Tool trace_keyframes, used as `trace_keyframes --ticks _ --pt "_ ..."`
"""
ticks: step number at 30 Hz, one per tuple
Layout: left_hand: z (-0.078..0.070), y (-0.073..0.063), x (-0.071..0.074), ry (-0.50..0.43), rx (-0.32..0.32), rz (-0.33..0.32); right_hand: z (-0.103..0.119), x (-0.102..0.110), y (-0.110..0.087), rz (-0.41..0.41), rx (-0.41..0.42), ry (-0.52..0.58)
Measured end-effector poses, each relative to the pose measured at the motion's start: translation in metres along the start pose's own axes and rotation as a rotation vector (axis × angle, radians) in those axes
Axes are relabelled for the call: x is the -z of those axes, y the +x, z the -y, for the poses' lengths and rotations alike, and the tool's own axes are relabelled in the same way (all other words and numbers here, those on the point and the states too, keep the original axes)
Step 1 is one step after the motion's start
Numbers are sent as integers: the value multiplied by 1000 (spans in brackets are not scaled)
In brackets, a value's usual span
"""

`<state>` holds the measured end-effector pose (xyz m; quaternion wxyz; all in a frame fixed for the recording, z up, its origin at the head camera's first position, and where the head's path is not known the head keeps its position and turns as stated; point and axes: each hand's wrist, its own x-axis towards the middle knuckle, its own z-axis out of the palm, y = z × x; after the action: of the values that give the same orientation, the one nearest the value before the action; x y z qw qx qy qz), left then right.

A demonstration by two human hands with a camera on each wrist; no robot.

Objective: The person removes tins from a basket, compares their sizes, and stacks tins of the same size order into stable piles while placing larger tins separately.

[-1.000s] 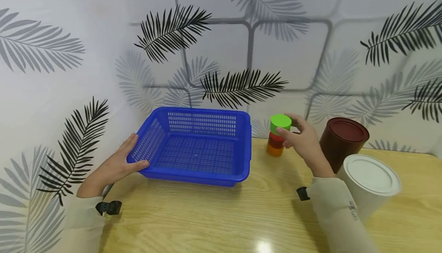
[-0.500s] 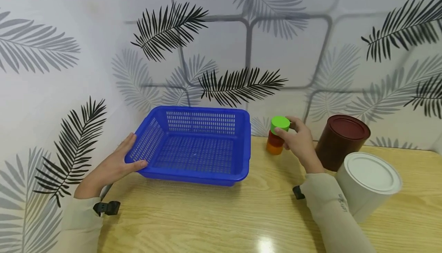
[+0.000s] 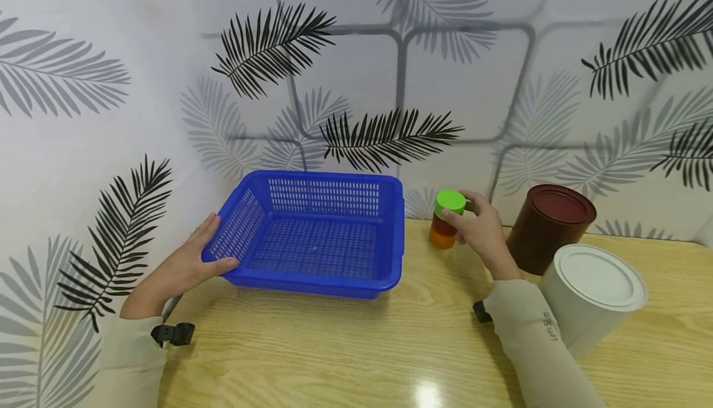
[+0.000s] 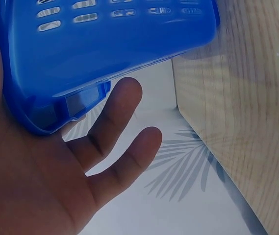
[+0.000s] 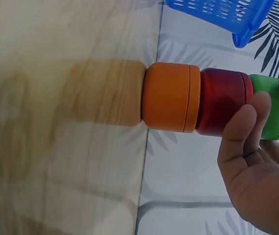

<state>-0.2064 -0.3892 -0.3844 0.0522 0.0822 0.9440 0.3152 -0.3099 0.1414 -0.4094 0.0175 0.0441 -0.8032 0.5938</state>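
Observation:
My left hand (image 3: 181, 267) holds the near left corner of a blue plastic basket (image 3: 312, 282), thumb along its front rim. In the left wrist view two fingers (image 4: 122, 107) stretch out free of the basket wall. With thumb and fingertips my right hand (image 3: 486, 231) pinches a small green round jar (image 3: 450, 200) at the top of a stack. Directly under it sits a dark red jar (image 5: 221, 100), and an orange jar (image 5: 168, 97) stands lowest on the table. Green and red appear to touch; fingers partly hide where they meet.
A dark brown lidded canister (image 3: 548, 228) stands right of the stack, behind my right wrist. In front of it is a white lidded canister (image 3: 593, 296), close beside my right sleeve. The wooden table (image 3: 312, 346) meets a leaf-patterned wall (image 3: 356, 86) behind everything.
My right hand has lowered the green jar slightly onto the red one and shifted a little left. The left hand keeps its place on the basket; the view tilts slightly.

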Motion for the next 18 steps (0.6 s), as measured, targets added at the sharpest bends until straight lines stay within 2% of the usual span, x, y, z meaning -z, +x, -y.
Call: trace_keyframes --ticks 18 --pt "0 2 1 28 2 -5 2 -1 -3 -19 9 -32"
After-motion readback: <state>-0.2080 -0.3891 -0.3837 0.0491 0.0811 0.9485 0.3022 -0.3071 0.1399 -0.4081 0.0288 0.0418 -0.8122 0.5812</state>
